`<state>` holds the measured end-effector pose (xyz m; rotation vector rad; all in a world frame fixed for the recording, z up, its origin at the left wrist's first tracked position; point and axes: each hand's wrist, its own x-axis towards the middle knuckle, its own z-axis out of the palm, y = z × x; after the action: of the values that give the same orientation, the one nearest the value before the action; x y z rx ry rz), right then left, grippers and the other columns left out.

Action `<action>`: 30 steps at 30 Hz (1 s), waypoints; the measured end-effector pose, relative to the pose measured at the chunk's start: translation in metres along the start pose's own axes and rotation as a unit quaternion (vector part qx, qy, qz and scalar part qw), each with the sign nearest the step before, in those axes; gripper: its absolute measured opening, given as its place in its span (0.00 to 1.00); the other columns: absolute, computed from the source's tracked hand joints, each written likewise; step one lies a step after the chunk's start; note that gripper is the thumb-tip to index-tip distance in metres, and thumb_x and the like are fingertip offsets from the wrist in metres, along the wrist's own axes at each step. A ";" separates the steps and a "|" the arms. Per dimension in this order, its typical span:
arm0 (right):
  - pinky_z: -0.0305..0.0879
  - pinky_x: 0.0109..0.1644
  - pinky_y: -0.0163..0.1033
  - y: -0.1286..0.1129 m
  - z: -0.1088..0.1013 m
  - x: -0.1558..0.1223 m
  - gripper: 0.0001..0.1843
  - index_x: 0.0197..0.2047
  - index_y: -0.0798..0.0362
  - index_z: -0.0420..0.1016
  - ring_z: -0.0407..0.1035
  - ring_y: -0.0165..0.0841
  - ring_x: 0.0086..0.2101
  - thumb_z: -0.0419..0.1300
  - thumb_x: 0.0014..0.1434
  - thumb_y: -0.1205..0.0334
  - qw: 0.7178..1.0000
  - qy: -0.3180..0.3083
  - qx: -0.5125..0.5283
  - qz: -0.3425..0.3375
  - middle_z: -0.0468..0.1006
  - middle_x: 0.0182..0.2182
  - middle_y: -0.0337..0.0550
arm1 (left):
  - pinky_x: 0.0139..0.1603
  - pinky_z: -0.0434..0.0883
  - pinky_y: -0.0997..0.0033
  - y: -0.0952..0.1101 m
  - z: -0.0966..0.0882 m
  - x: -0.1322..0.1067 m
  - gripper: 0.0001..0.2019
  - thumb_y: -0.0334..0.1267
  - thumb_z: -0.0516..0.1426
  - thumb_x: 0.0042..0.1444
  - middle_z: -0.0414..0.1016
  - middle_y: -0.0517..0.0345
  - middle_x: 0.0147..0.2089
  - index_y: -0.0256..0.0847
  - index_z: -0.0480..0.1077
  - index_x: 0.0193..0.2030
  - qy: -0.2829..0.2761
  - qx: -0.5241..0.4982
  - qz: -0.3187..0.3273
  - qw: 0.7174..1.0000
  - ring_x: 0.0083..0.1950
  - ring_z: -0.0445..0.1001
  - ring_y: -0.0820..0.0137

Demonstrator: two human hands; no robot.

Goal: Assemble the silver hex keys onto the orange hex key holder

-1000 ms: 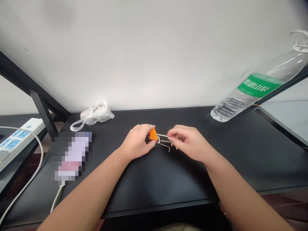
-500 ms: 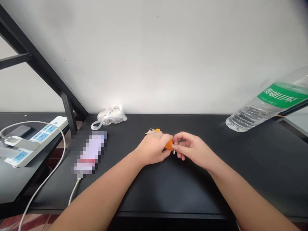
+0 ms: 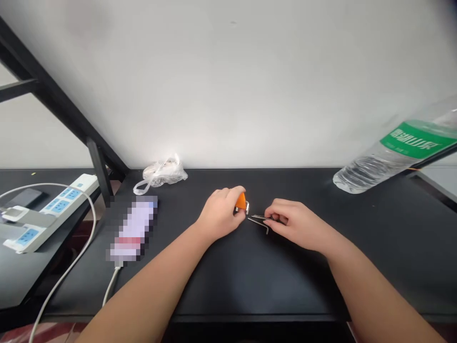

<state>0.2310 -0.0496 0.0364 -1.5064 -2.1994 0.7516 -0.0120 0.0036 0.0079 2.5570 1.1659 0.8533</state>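
Observation:
My left hand (image 3: 218, 215) is closed round a small orange holder (image 3: 241, 202) just above the black desk (image 3: 250, 276). My right hand (image 3: 297, 223) pinches the ends of thin metal hex keys (image 3: 260, 221), which point left toward the holder. One bent key lies on the desk below the others. The two hands are a short way apart, with the keys between them.
A pixelated phone-like object (image 3: 133, 227) with a white cable lies left of my arm. A crumpled plastic bag (image 3: 161, 173) sits by the wall. A white power strip (image 3: 46, 209) is on the left shelf. A water bottle with a green label (image 3: 396, 152) stands at the right.
My hands were pressed together on the orange holder; now they have drawn apart, the right one pulling hex keys out to the right.

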 end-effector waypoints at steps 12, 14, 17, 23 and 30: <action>0.49 0.27 0.39 -0.011 0.016 -0.010 0.07 0.32 0.52 0.70 0.61 0.28 0.23 0.55 0.61 0.71 0.971 -0.044 -0.235 0.004 0.72 0.33 0.41 | 0.47 0.75 0.59 -0.003 0.007 0.009 0.21 0.33 0.59 0.59 0.78 0.55 0.42 0.44 0.65 0.59 0.015 -0.016 -0.021 1.000 0.41 0.77 0.64; 0.47 0.27 0.39 -0.011 0.018 -0.011 0.07 0.31 0.52 0.68 0.59 0.28 0.23 0.55 0.59 0.72 0.970 -0.031 -0.243 0.002 0.72 0.32 0.41 | 0.47 0.75 0.59 -0.001 0.008 0.009 0.21 0.33 0.59 0.59 0.78 0.56 0.43 0.44 0.65 0.58 0.008 -0.019 -0.019 1.000 0.41 0.77 0.64; 0.51 0.28 0.38 -0.009 0.013 -0.010 0.07 0.31 0.51 0.66 0.62 0.29 0.25 0.55 0.58 0.72 0.983 -0.013 -0.184 -0.004 0.72 0.31 0.39 | 0.48 0.75 0.58 0.001 0.008 0.008 0.23 0.33 0.61 0.57 0.79 0.56 0.43 0.44 0.65 0.59 0.011 -0.024 -0.015 1.000 0.42 0.78 0.64; 0.61 0.31 0.35 -0.008 -0.004 -0.007 0.03 0.36 0.49 0.70 0.65 0.29 0.26 0.56 0.62 0.67 0.995 0.081 0.049 0.009 0.73 0.29 0.36 | 0.51 0.76 0.58 0.003 0.004 0.004 0.23 0.34 0.61 0.58 0.79 0.56 0.47 0.45 0.64 0.60 0.005 -0.036 0.007 0.999 0.44 0.78 0.64; 0.64 0.31 0.36 -0.011 0.002 -0.003 0.07 0.37 0.50 0.76 0.67 0.30 0.25 0.58 0.65 0.60 0.981 0.104 0.160 0.022 0.74 0.27 0.38 | 0.52 0.75 0.58 0.003 0.003 0.005 0.22 0.33 0.60 0.59 0.79 0.55 0.46 0.44 0.65 0.60 0.009 -0.036 0.064 0.997 0.44 0.78 0.64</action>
<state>0.2229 -0.0560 0.0420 -1.4045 -1.7993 0.8711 -0.0057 0.0050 0.0087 2.5921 0.9673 0.9315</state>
